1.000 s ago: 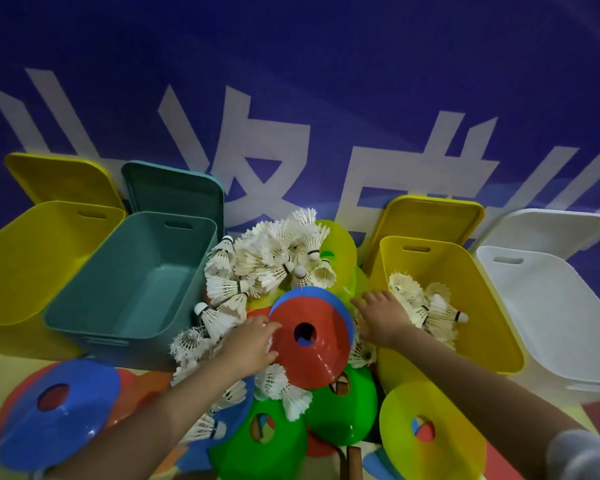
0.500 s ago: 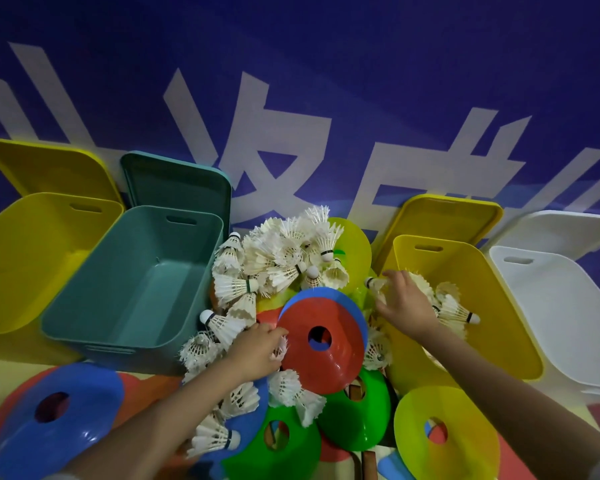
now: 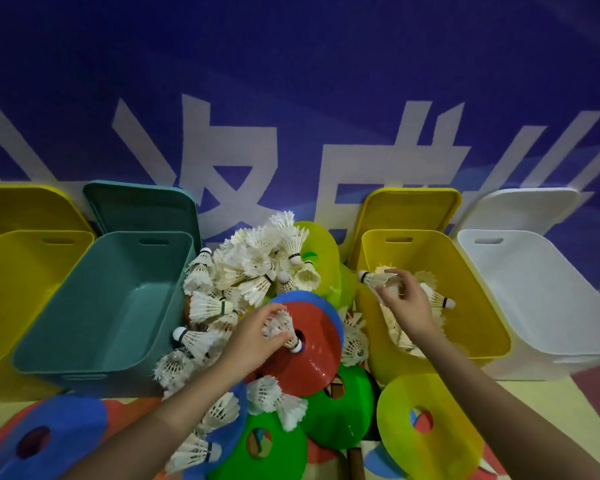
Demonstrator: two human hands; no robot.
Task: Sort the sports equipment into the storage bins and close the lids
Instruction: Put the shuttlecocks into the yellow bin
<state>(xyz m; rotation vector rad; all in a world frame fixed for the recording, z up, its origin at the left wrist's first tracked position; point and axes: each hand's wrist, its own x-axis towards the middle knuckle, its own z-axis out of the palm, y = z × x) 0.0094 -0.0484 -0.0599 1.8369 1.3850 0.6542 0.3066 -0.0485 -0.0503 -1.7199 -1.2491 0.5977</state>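
A heap of white shuttlecocks (image 3: 253, 268) lies on the floor between the bins, mixed with flat disc cones. My left hand (image 3: 253, 341) grips one shuttlecock (image 3: 281, 329) over the red cone (image 3: 312, 355). My right hand (image 3: 404, 299) is over the right yellow bin (image 3: 482, 299) and pinches a shuttlecock (image 3: 374, 277) at the bin's left wall. Several shuttlecocks lie inside that bin. The teal bin (image 3: 94, 306), the left yellow bin (image 3: 11, 282) and the white bin (image 3: 548, 306) hold nothing that I can see.
All bins stand open, their lids leaning on the blue wall behind, such as the teal lid (image 3: 139, 209). Disc cones cover the near floor: a blue cone (image 3: 45, 441), green cones (image 3: 340, 410) and a yellow cone (image 3: 426, 420).
My right hand has moved from the heap's edge over the right yellow bin with a shuttlecock. My left hand has lifted a shuttlecock onto the red cone.
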